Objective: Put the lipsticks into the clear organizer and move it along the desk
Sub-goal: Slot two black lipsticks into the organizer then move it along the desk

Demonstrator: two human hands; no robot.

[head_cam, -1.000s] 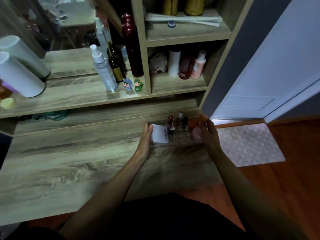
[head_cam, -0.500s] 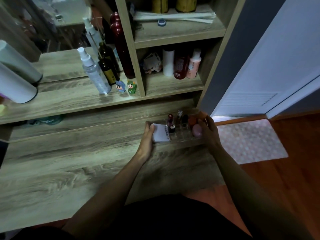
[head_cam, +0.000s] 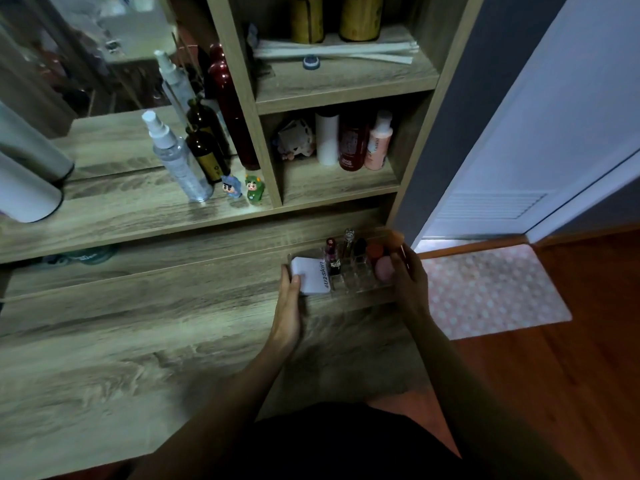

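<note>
Organizer: The clear organizer (head_cam: 360, 277) sits at the far right end of the wooden desk (head_cam: 138, 341), close to the desk's right edge and just below the shelf unit.
Its contents: I count a dark red lipstick (head_cam: 331, 256) standing upright in a slot left of centre, a clear-capped tube (head_cam: 348, 242) behind it, and a black-capped one (head_cam: 360, 245) to the right. A pink sponge (head_cam: 384, 268) and an orange-red round item (head_cam: 375, 251) fill the right end; a white compact (head_cam: 310, 275) printed "4U2skin" lies at the left end.
Left hand: My left hand (head_cam: 288, 306) is pressed against the organizer's left end, thumb on the white compact. Fingers are half curled; from here I cannot tell whether they truly grip.
Right hand: My right hand (head_cam: 408, 280) is wrapped around the organizer's right end, fingers closed on it beside the pink sponge.
Shelf above: A clear spray bottle (head_cam: 176, 161), a dark brown bottle (head_cam: 207, 150) and two small figurines (head_cam: 244, 188) stand on the ledge.
Cubby: A white tube (head_cam: 327, 138), a dark red bottle (head_cam: 352, 142) and a pink bottle (head_cam: 379, 143) stand side by side.
Floor: A dotted pink mat (head_cam: 491, 289) lies to the right of the desk.
</note>
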